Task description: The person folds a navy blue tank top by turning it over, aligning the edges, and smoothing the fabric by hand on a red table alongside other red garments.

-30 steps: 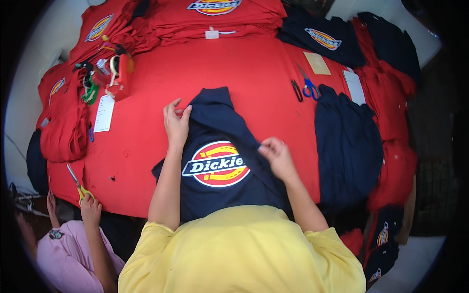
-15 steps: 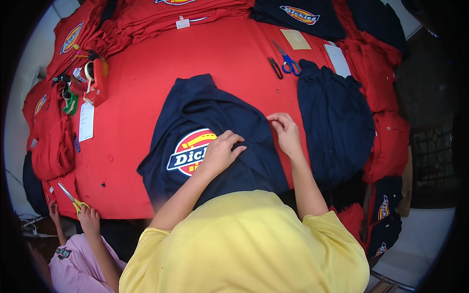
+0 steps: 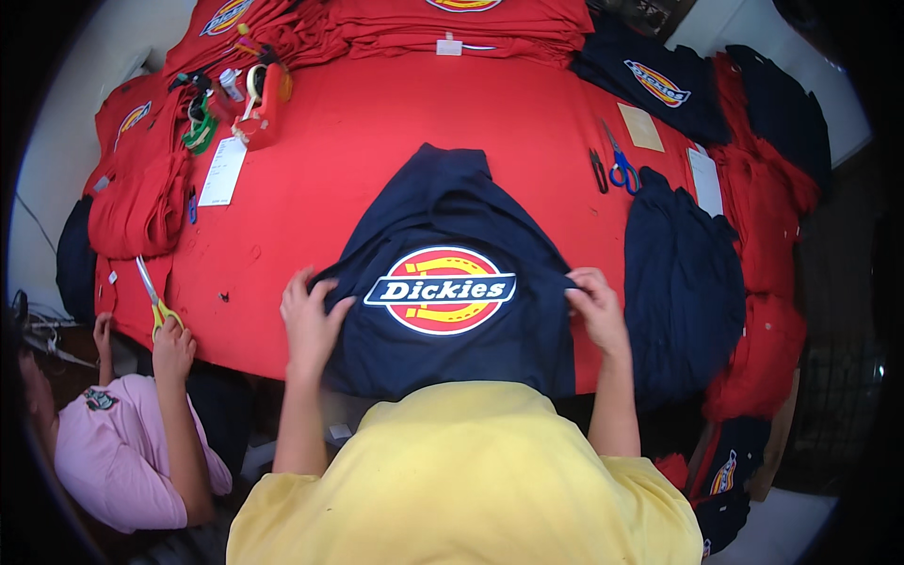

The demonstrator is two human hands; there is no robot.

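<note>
A navy sweatshirt (image 3: 452, 363) lies in front of me, its hood-like end pointing away and its sides drawn in. Its round red, yellow and white print (image 3: 447, 315) faces up in full view. At the garment's left edge, my left hand (image 3: 311, 325) has its fingers and thumb closed on the fabric. My right hand (image 3: 600, 311) pinches the right edge at about the same height. The lower end of the sweatshirt is hidden behind my yellow-shirted body.
A co-worker's hand (image 3: 172, 353) holds yellow-handled scissors (image 3: 162, 315) at the left. A tape dispenser (image 3: 264, 108) and paper slip (image 3: 223, 171) sit far left. Blue-handled scissors (image 3: 622, 172), black thread snips (image 3: 598, 171) and another navy garment (image 3: 683, 292) lie right. Red garment piles (image 3: 508, 38) line the back.
My left hand has moved from the print to the sweatshirt's left edge, uncovering the whole print. The right hand stays at the right edge. The view has shifted.
</note>
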